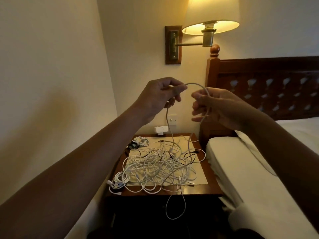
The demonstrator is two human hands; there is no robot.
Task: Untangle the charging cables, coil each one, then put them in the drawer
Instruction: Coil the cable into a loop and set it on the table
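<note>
**Braided cable lifted from the tangle**

A white-sheeted bed (241, 163) with a carved wooden headboard (269, 87) stands beside a wooden nightstand (200, 191). A lit wall lamp (210, 16) hangs above. A tangled heap of white charging cables (158, 168) covers the nightstand, with two coiled bundles at its left edge. The left hand (158, 99) and right hand (222, 109) are each pinched shut on one pale braided cable (196, 84), arched between them above the heap. No writing is legible.

Both arms reach forward, left hand (159, 97) and right hand (218, 107) raised, fingers pinched.
</note>
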